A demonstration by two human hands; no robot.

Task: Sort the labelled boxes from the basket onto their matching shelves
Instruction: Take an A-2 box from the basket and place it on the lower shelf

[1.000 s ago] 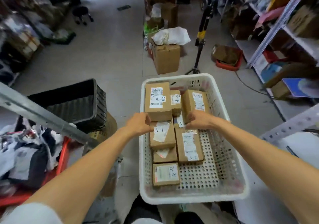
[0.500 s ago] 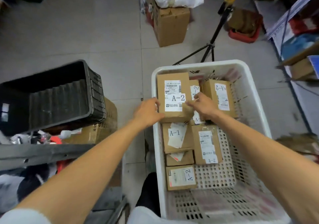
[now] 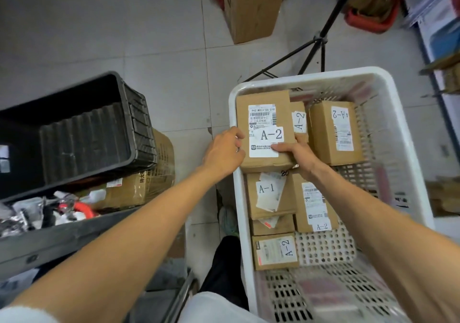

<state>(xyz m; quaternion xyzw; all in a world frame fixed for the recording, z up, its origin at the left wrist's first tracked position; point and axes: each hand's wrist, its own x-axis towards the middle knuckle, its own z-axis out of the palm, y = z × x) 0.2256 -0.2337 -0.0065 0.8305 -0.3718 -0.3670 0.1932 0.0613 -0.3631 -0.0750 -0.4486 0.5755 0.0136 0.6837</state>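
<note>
A white perforated basket (image 3: 395,113) holds several cardboard boxes. The biggest one, an A-2 box (image 3: 263,113), lies at the basket's far left corner. My left hand (image 3: 224,152) grips its left edge and my right hand (image 3: 296,154) grips its near right corner, thumb on the label. Just below it lies an A-1 box (image 3: 270,195). Other A-2 boxes sit at the far right (image 3: 334,131), in the middle (image 3: 315,205) and nearest me (image 3: 275,251).
A black plastic crate (image 3: 82,133) rests on a cardboard box to the left, above a bin of clutter (image 3: 49,213). A tripod (image 3: 313,46) and a tall carton (image 3: 254,6) stand on the floor beyond. Shelving (image 3: 438,24) runs along the right.
My view has tilted down towards the basket. My right hand moved left from the right-hand box onto the big A-2 box, and both hands now grip it.
</note>
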